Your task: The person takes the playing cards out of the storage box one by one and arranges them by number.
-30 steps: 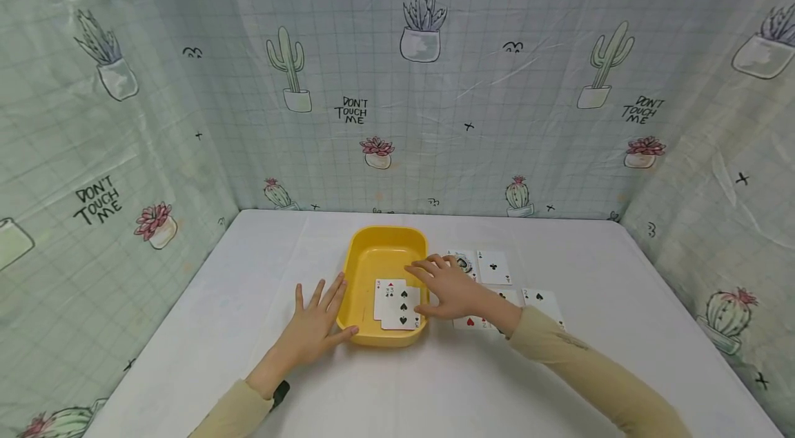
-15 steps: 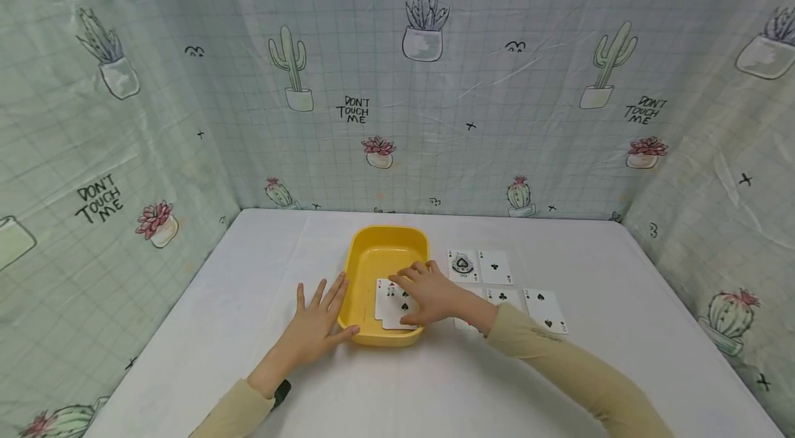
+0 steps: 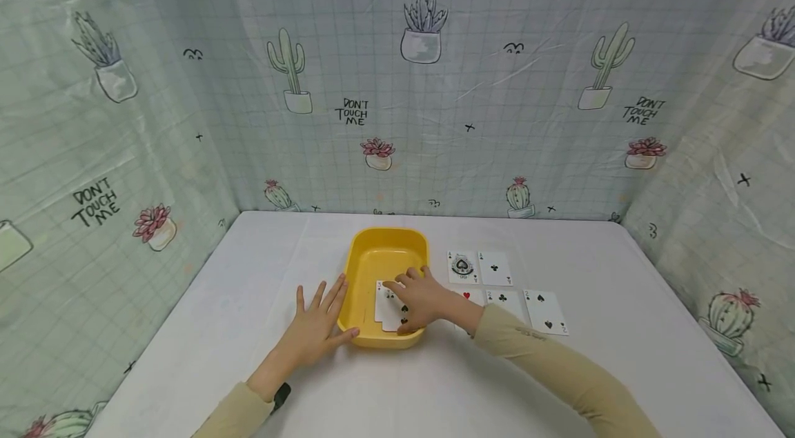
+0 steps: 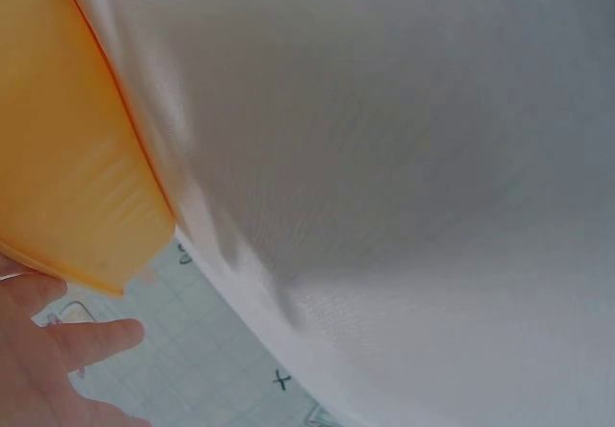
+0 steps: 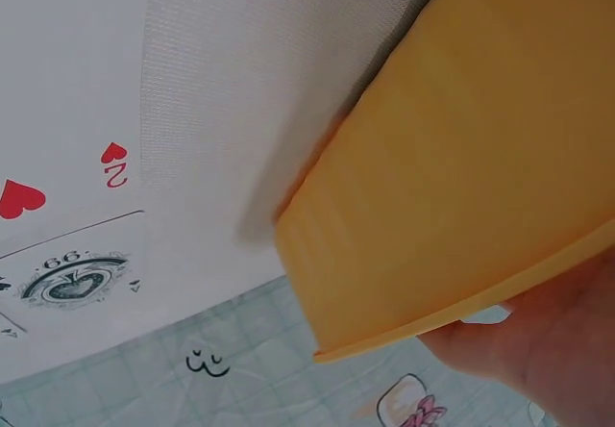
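A yellow tray [image 3: 363, 310] stands on the white table, with overlapping playing cards [image 3: 389, 316] lying face up in its near right part. At the tray's left side, my left hand [image 3: 310, 331] has its fingers spread, with fingertips and thumb at the rim. My right hand [image 3: 425, 301] reaches over the right rim, fingers bent loosely and spread from the thumb above the cards. Part of the cards is hidden beneath it; whether the fingertips touch them is unclear. In the right wrist view, the tray's wall [image 5: 461, 158] hides the fingertips.
Right of the tray lie an ace of spades [image 3: 462, 267], an ace of clubs [image 3: 494, 268], a two of clubs [image 3: 504, 299] and a two of spades [image 3: 545, 312]. A two of hearts [image 5: 72, 158] is partly behind the right forearm. Patterned cloth [image 3: 459, 93] surrounds the table.
My right hand has moved left and slightly down, from the tray's right rim to over the cards inside, uncovering the ace of spades. My left hand has stayed in place.
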`<control>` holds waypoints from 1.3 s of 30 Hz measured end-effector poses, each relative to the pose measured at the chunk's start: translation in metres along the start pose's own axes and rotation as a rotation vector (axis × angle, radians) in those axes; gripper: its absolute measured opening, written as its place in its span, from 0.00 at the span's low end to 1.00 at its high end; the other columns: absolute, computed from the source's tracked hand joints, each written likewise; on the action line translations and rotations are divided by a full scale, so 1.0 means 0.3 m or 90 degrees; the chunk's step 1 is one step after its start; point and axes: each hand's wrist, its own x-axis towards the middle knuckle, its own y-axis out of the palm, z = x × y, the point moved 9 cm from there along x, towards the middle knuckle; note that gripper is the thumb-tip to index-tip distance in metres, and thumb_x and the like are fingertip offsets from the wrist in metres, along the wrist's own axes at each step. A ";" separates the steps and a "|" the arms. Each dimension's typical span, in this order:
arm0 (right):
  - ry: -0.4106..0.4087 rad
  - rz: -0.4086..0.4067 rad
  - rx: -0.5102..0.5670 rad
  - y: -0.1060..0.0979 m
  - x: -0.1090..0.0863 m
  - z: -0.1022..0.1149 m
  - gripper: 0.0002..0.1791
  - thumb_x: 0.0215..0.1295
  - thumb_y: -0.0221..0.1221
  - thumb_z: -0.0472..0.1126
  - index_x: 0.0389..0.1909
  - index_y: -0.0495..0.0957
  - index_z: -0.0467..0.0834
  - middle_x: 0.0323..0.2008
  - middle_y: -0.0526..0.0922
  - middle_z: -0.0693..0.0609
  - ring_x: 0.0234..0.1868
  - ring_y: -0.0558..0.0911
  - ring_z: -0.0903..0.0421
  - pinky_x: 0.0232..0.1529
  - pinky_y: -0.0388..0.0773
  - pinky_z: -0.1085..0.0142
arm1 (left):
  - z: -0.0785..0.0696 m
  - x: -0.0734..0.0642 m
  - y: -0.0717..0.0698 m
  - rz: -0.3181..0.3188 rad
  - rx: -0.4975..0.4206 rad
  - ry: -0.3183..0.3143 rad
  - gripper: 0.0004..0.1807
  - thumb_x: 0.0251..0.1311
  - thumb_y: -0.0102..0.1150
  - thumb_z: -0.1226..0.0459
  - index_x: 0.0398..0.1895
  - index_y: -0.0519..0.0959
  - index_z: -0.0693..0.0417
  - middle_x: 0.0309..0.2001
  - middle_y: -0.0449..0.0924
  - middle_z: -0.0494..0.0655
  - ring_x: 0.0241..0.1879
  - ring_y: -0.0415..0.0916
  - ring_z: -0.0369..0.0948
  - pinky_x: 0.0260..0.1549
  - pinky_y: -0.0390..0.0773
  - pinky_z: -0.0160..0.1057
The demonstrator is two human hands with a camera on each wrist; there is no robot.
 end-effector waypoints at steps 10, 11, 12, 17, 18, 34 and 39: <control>0.023 0.050 -0.027 0.033 0.014 -0.005 0.51 0.39 0.63 0.66 0.66 0.54 0.54 0.56 0.69 0.52 0.57 0.63 0.52 0.62 0.53 0.46 | -0.001 -0.007 0.002 -0.004 0.009 0.002 0.47 0.54 0.41 0.36 0.69 0.47 0.57 0.71 0.43 0.49 0.65 0.52 0.59 0.57 0.38 0.70; 0.026 0.054 -0.027 0.036 0.015 -0.005 0.51 0.39 0.63 0.66 0.66 0.54 0.54 0.56 0.69 0.52 0.57 0.63 0.52 0.63 0.52 0.46 | -0.001 -0.008 0.002 -0.004 0.007 0.001 0.47 0.54 0.42 0.36 0.69 0.47 0.57 0.71 0.43 0.49 0.65 0.52 0.59 0.57 0.38 0.70; 0.027 0.058 -0.028 0.039 0.017 -0.005 0.51 0.39 0.63 0.66 0.66 0.54 0.55 0.56 0.69 0.52 0.56 0.63 0.52 0.63 0.52 0.46 | -0.002 -0.009 0.002 -0.005 0.008 0.001 0.47 0.54 0.42 0.36 0.69 0.47 0.57 0.71 0.43 0.49 0.65 0.52 0.59 0.57 0.39 0.70; 0.035 0.063 -0.040 0.047 0.027 -0.005 0.53 0.37 0.64 0.66 0.66 0.54 0.55 0.51 0.71 0.53 0.56 0.63 0.52 0.62 0.53 0.45 | -0.003 -0.012 0.002 -0.010 0.002 0.001 0.47 0.54 0.42 0.37 0.68 0.48 0.57 0.71 0.44 0.49 0.65 0.52 0.59 0.56 0.38 0.70; 0.036 0.063 -0.043 0.049 0.029 -0.006 0.53 0.37 0.64 0.66 0.66 0.54 0.55 0.51 0.71 0.53 0.56 0.63 0.52 0.62 0.53 0.44 | -0.004 -0.012 0.001 -0.011 0.003 0.002 0.47 0.54 0.42 0.37 0.68 0.48 0.57 0.71 0.44 0.49 0.65 0.52 0.59 0.56 0.38 0.70; 0.031 0.044 -0.009 0.034 0.030 0.003 0.54 0.37 0.66 0.63 0.66 0.54 0.49 0.61 0.64 0.50 0.57 0.68 0.46 0.62 0.53 0.42 | -0.001 -0.008 0.007 -0.006 0.005 -0.003 0.47 0.54 0.42 0.36 0.69 0.47 0.57 0.71 0.43 0.48 0.65 0.52 0.59 0.57 0.37 0.69; 0.023 0.021 -0.012 0.018 0.028 0.009 0.56 0.36 0.67 0.63 0.66 0.54 0.46 0.62 0.62 0.50 0.59 0.66 0.47 0.61 0.55 0.41 | 0.000 -0.008 0.006 -0.011 0.001 0.000 0.47 0.54 0.41 0.36 0.69 0.47 0.56 0.71 0.42 0.48 0.65 0.51 0.59 0.57 0.35 0.69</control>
